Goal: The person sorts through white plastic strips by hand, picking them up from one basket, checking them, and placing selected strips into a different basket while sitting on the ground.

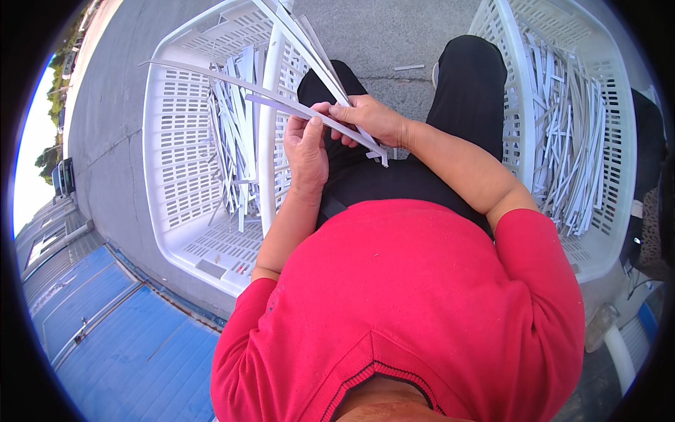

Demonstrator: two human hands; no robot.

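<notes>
Both hands are close together above my lap. My left hand (308, 156) is closed, thumb on top, round a few long thin white strips (281, 104) that slant up to the left over a basket. In my right hand (368, 118), fingers pinched together, is a second bunch of white and grey strips (314, 58) pointing up and away. The two bunches cross near my fingertips, and their short ends (378, 152) stick out on the near right side. Which strip each fingertip presses is partly hidden.
A white slotted plastic basket (163, 133) with loose strips (239, 130) stands at my left. Another white basket (619, 141), holding many more strips (562, 141), is at my right. One strip (409, 67) lies on the grey concrete ground (394, 32). Blue panels (133, 337) show at lower left.
</notes>
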